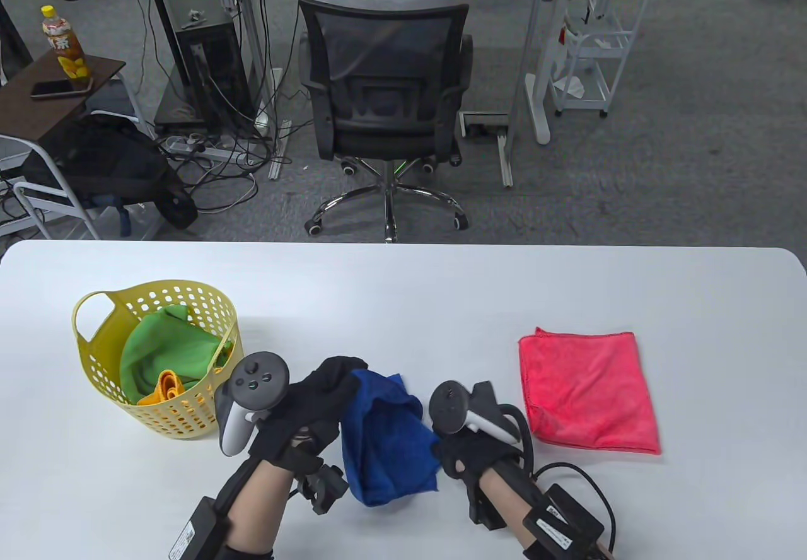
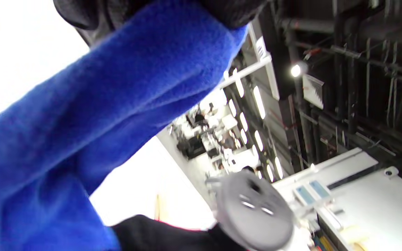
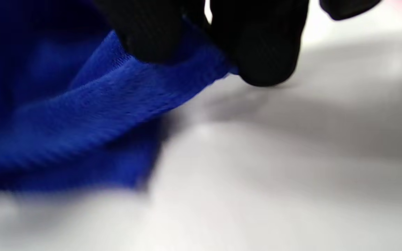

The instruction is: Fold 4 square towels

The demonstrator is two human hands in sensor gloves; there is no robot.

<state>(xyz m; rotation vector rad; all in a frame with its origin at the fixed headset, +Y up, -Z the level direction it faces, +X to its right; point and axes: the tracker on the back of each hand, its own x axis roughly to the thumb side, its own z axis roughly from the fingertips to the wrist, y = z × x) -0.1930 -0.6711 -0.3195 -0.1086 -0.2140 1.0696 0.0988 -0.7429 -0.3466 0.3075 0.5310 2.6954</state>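
Note:
A crumpled blue towel [image 1: 388,443] hangs between my hands just above the white table [image 1: 403,282], near the front edge. My left hand [image 1: 328,390] grips its upper left part; the towel fills the left wrist view [image 2: 82,115]. My right hand [image 1: 451,453] pinches the towel's right edge; in the right wrist view my fingertips [image 3: 263,52] hold the blue cloth [image 3: 99,115] close over the table. A red towel [image 1: 589,390] lies folded flat at the right. A green towel [image 1: 167,352] and an orange one [image 1: 164,390] lie in the yellow basket [image 1: 94,358].
The yellow perforated basket stands at the table's left. Behind the table's far edge are an office chair [image 1: 384,99] with a seated person, desks and cables on the floor.

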